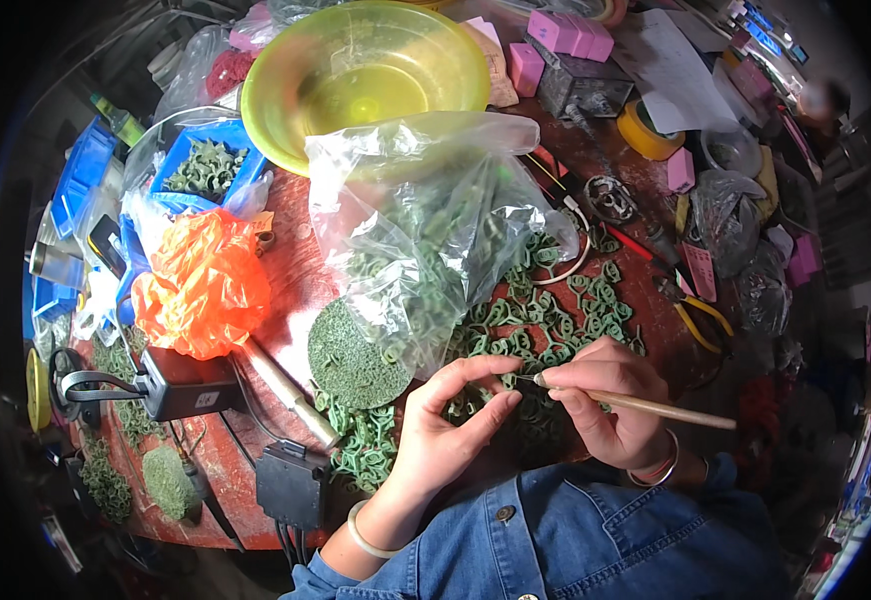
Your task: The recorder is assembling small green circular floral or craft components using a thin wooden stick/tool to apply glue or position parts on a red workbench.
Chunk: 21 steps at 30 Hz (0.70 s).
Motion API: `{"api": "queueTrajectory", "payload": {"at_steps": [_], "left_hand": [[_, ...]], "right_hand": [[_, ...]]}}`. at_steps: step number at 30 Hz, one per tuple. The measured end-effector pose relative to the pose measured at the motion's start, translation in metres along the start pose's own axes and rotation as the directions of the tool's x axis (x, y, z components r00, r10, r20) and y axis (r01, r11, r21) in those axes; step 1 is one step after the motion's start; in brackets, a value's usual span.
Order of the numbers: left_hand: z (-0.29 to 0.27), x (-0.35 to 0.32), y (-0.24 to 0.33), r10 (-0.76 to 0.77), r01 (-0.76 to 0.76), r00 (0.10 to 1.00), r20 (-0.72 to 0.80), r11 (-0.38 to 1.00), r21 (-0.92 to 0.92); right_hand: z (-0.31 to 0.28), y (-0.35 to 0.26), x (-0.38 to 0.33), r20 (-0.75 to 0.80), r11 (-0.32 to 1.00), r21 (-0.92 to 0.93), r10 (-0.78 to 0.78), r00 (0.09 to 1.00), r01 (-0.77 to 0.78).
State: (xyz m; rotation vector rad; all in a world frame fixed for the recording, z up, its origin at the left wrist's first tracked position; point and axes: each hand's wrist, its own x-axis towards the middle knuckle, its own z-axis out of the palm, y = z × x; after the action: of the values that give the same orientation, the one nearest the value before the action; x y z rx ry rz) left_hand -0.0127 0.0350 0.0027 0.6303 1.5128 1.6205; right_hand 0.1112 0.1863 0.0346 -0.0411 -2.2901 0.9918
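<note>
Wooden-handled tool (670, 408) pinched in my right hand (610, 395) by the bench's (252, 505) near edge; my left hand (445, 420) curls, its hold unclear.

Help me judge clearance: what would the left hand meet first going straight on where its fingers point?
The left hand would probably meet the tip of the long-handled tool in the right hand; depth is unclear.
</note>
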Motion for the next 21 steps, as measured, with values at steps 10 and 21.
{"api": "queueTrajectory", "payload": {"at_steps": [10, 21], "left_hand": [[-0.0023, -0.0002, -0.0026, -0.006, 0.006, 1.000, -0.007, 1.000, -0.024], [-0.0029, 0.0003, -0.0016, -0.116, 0.125, 0.992, 0.050, 0.967, -0.223]], "right_hand": [[0.0005, -0.0017, -0.0016, 0.047, 0.998, 0.050, -0.034, 0.998, 0.031], [-0.0002, -0.0010, -0.0014, 0.044, 0.997, 0.077, -0.027, 0.999, 0.024]]}}
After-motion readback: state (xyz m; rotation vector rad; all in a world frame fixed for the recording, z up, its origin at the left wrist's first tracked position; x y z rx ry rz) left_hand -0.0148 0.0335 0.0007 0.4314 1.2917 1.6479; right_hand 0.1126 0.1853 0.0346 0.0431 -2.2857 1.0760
